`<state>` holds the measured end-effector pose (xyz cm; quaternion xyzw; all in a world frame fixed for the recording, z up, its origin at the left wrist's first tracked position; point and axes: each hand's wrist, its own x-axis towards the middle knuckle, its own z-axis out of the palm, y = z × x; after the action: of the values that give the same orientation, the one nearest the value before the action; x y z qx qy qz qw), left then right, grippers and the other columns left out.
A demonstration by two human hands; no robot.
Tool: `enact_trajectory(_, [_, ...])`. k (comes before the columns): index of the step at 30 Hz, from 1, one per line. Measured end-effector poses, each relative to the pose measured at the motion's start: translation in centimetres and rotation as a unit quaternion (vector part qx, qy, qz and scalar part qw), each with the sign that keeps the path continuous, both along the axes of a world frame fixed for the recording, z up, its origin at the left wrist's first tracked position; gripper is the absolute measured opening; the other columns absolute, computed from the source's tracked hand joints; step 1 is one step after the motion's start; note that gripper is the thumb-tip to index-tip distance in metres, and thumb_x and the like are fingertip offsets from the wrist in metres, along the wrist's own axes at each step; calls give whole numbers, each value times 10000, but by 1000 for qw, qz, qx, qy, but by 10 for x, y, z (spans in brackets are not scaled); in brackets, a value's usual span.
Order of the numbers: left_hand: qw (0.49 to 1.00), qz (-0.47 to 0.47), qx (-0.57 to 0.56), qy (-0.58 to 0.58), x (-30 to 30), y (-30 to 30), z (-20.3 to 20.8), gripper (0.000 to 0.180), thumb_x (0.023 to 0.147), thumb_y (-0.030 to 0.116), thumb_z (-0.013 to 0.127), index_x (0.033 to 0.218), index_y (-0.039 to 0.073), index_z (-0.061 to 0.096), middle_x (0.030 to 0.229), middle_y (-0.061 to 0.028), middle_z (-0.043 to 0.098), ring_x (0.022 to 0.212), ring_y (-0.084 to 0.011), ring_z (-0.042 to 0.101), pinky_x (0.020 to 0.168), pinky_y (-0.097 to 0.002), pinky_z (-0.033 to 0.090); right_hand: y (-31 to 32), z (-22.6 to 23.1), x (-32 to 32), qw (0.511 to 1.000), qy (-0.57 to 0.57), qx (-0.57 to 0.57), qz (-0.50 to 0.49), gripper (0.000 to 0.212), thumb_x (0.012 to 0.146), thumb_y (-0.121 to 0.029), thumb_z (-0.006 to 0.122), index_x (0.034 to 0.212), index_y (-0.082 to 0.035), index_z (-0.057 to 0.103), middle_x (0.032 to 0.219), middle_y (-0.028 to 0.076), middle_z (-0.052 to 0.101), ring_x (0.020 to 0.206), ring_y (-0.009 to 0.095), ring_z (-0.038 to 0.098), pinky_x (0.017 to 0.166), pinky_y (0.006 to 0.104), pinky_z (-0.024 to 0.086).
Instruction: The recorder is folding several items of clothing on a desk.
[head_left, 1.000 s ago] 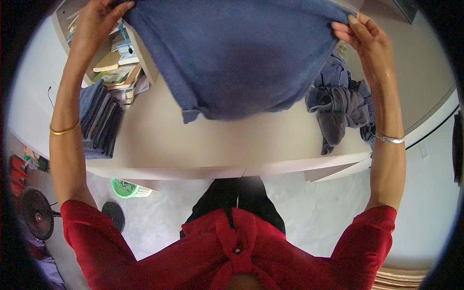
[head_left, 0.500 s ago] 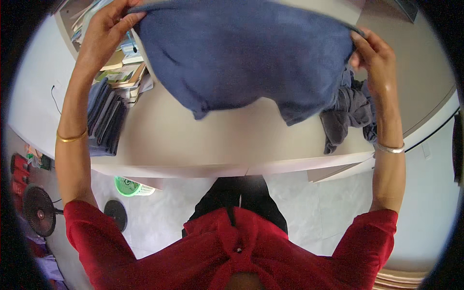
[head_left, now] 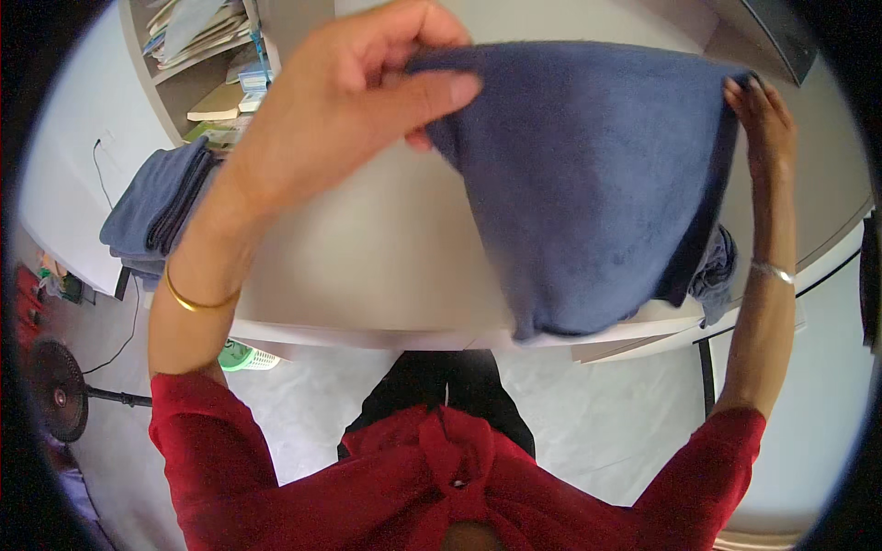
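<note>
A blue-grey cloth that looks like a towel (head_left: 588,184) hangs stretched between my hands above the desk. My left hand (head_left: 395,83) pinches its upper left corner between thumb and fingers. At the upper right corner, my right hand (head_left: 763,115) is closed on the same cloth. The lower edge dangles down to about the desk's front edge. Part of a crumpled dark cloth heap (head_left: 715,274) shows behind it at the right. To the left of my left forearm lies a stack of folded blue-grey cloths (head_left: 156,202), partly covered by that arm.
The pale desk (head_left: 377,266) has shelves of papers and books (head_left: 216,101) at its back left. A black fan (head_left: 60,390) stands on the floor at the left, with a cable nearby. A green and white basket (head_left: 248,356) sits below the desk's front edge.
Both hands have shifted the cloth to the right and toward me. My left hand has come inward, so the cloth spans a narrower width and covers more of the crumpled heap.
</note>
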<state>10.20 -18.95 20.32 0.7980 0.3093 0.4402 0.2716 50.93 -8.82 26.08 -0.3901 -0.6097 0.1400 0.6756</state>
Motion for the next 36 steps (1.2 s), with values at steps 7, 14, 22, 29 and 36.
enact_trajectory(7, [961, 129, -193, -153, -40, -11, -97, 252, 868, 44, 558, 1091, 66, 444, 833, -29, 611, 629, -57, 549, 513, -193, 463, 118, -71, -150, 935, -348, 45, -43, 246, 904, -208, 517, 1030, -38, 642, 894, 80, 687, 899, 192, 631, 825, 313, 481])
enact_trajectory(14, [921, 283, -253, -85, -118, -24, -206, 260, 862, -17, 518, 1096, 69, 445, 724, -2, 546, 587, -42, 480, 482, -187, 401, 89, -216, -254, 935, -262, 36, 235, 318, 810, -73, 629, 1102, -21, 512, 1026, 180, 555, 931, 248, 595, 738, 347, 495])
enact_trajectory(22, [913, 345, -190, -105, -130, -29, -221, 236, 863, -14, 526, 1082, 55, 474, 738, 12, 519, 588, -21, 440, 483, -174, 369, -71, -220, -161, 921, -299, -160, 193, 140, 819, -85, 659, 771, -6, 554, 645, 108, 533, 503, 230, 503, 478, 313, 409])
enact_trajectory(29, [913, 332, -183, -151, -128, -32, -222, 194, 877, 3, 534, 1060, 55, 494, 781, 34, 528, 636, -18, 447, 534, -160, 375, -95, -247, -171, 887, -425, -100, 152, 291, 762, -222, 723, 886, -18, 555, 870, 144, 573, 676, 289, 591, 583, 373, 497])
enact_trajectory(36, [923, 335, -149, -118, -126, -31, -224, 96, 887, 26, 549, 980, 39, 531, 783, 44, 521, 632, -12, 429, 537, -160, 366, -65, -284, -172, 845, -530, -29, 59, 311, 810, -151, 648, 1022, 9, 488, 907, 162, 555, 711, 271, 603, 602, 370, 506])
